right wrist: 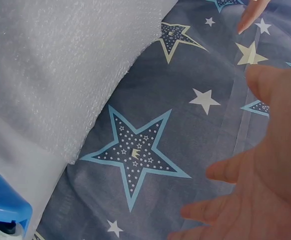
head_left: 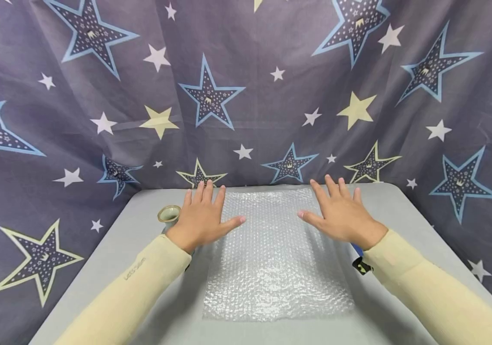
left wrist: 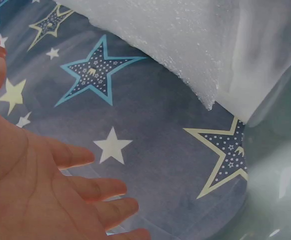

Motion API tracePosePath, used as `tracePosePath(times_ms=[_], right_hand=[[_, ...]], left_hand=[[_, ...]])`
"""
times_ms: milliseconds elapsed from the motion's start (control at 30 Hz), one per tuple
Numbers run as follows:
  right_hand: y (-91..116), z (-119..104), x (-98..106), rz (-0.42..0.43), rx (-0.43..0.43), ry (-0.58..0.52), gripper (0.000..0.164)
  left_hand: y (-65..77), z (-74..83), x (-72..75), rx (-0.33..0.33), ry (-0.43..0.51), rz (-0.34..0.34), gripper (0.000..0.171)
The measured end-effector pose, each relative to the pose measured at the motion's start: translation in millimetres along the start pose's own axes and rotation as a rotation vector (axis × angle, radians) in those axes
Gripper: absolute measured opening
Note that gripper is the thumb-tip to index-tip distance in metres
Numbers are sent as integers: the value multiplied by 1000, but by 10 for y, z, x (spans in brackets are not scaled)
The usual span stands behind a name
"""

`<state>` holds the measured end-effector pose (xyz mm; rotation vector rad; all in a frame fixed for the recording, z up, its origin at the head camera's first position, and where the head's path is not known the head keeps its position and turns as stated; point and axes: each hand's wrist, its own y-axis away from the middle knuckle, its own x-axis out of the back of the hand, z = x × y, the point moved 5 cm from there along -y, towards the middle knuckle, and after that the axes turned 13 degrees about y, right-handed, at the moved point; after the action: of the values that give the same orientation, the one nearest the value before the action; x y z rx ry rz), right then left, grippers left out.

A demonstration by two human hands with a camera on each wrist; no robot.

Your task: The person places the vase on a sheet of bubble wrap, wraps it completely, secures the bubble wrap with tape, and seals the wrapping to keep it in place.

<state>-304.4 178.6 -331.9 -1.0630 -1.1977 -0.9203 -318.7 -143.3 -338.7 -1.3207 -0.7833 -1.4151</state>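
Observation:
My left hand (head_left: 200, 218) is held with fingers straight and spread, over the left edge of a sheet of bubble wrap (head_left: 272, 268). Mirroring it over the right edge is my right hand (head_left: 343, 215), its fingers spread too. Both hold nothing, and the wrist views show them apart from the sheet. A pale green glazed vase (head_left: 169, 214) with a brown rim stands just left of my left hand, partly hidden by it; its glossy side (left wrist: 280, 150) fills the right of the left wrist view. Near my right wrist is a blue plastic object (right wrist: 5, 197), mostly hidden in the head view.
The bubble wrap lies flat on a grey table (head_left: 233, 333) with rounded back corners. Behind and around the table hangs a dark curtain (head_left: 246, 96) patterned with stars. Cream sleeves (head_left: 129, 282) cover both forearms.

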Motion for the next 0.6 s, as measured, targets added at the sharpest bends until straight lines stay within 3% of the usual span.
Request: tracePosePath(times_ms=[200, 500, 600], right_hand=[[0, 5, -60, 18, 1, -7, 97], [74, 65, -192, 160, -12, -116, 82], [112, 93, -275, 193, -16, -169, 77]], left_hand=[[83, -51, 62, -7, 14, 55, 107], [369, -283, 301, -8, 93, 321, 104], [469, -407, 347, 14, 131, 377, 104]])
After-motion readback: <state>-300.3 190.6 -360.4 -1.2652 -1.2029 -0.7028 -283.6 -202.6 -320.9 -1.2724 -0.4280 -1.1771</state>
